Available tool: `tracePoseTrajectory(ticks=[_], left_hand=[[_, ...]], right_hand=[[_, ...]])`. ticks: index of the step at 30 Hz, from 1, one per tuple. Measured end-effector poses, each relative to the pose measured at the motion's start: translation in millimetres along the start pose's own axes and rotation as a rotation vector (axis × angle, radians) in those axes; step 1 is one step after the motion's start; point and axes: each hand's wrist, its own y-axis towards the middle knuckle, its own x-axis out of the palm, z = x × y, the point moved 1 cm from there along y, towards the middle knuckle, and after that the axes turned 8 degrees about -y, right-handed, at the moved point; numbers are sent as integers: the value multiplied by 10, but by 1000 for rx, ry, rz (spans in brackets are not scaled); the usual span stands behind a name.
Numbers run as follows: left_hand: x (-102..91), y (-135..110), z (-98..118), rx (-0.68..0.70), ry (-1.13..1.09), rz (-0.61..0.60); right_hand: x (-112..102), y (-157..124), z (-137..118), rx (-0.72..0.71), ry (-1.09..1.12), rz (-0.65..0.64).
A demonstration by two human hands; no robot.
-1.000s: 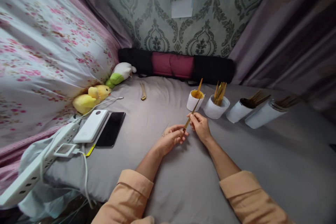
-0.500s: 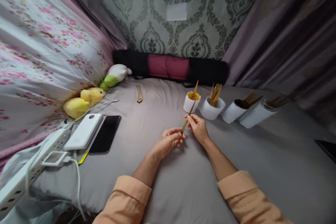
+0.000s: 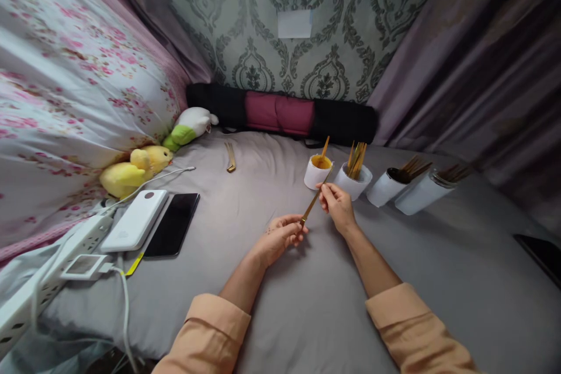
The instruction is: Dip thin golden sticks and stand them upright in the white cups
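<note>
My left hand [image 3: 283,238] is closed on the lower end of a slim gold-coloured stick [image 3: 311,209], which slants up to the right. My right hand [image 3: 337,205] pinches the same stick higher up, its fingers close to the front of a white cup with a yellow inside [image 3: 316,178]. One orange-yellow stick [image 3: 325,147] stands in that cup. On the sheet farther left lies a gold-coloured piece with two narrow legs [image 3: 230,158]; its exact kind is unclear.
Right of the yellow cup stand a white tub of sticks [image 3: 354,186] and two tilted white containers [image 3: 385,190] [image 3: 423,196], also holding sticks. Left are a power bank [image 3: 135,222], phone [image 3: 173,225], power strip [image 3: 65,269] and plush toys [image 3: 135,172]. A black-and-maroon roll [image 3: 280,112] lies behind.
My right hand has slid up and to the right along the stick, away from my left hand. My left hand has stayed almost in place. The view has shifted slightly.
</note>
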Motion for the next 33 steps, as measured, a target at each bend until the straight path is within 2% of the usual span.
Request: tracePoseTrajectory(ticks=[10, 20, 33], left_hand=[[-40, 28, -32, 15, 23, -31], [4, -7, 0, -7, 36, -4], [-57, 33, -41, 10, 13, -52]], right_hand=[[-162, 182, -156, -26, -32, 48], [-287, 299, -259, -52, -28, 84], [-336, 330, -361, -68, -44, 85]])
